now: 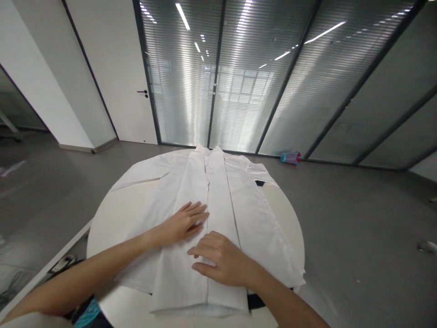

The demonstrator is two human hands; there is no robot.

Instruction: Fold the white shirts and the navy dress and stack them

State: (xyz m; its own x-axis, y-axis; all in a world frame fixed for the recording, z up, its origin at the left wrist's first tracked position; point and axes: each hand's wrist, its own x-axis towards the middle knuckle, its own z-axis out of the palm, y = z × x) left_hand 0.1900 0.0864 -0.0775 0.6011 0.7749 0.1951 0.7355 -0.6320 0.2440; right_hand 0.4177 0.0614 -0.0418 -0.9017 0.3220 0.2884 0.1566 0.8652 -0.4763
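Glass partitions with closed blinds [307, 91] mirrored ceiling strip lights behind a round white surface [112, 214], beside a white door [116, 68] and grey floor [358, 214].

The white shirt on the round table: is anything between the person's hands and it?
Nothing visible. The left hand and the right hand both lie flat, directly on the folded white shirt, which is spread over the round table.

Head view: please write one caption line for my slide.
Both hands, left hand and right hand, rest flat on a white shirt spread over a round table.
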